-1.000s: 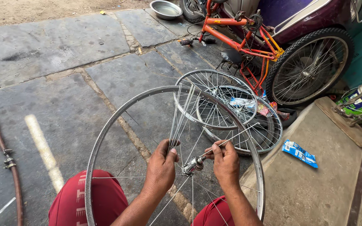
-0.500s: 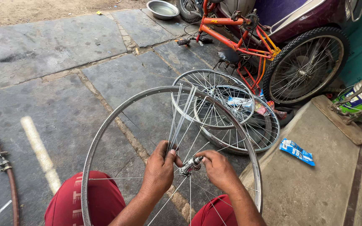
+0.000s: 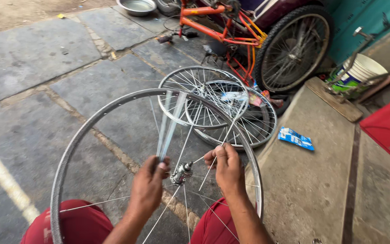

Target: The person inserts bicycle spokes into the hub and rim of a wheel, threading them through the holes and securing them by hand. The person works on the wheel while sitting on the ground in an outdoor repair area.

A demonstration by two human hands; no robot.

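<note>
**Hands at the hub, spare wheels and a cycle close ahead**

While the bare wheel rim (image 3: 75,144) stands upright between the person's red-clad knees, both hands work at its centre. The left hand (image 3: 147,187) has its fingers closed around a bunch of loose spokes (image 3: 168,124) that rise toward the top of the rim. The right hand (image 3: 226,169) pinches a single spoke between thumb and fingertips, just beside the small metal hub (image 3: 181,172). A few spokes already run from hub to rim.

Just beyond the rim, two spoked wheels (image 3: 217,106) lie overlapping on the grey stone paving, partly seen through the rim. Behind them stands an orange-framed cycle (image 3: 222,27) with a tyred wheel (image 3: 294,47), close against a teal wall. A metal bowl (image 3: 136,6) sits on the ground at the far edge. On the raised concrete ledge to the right lie a blue packet (image 3: 296,138) and a wooden plank (image 3: 335,99), with a white bucket (image 3: 362,70) and a red box (image 3: 389,131) nearby.
</note>
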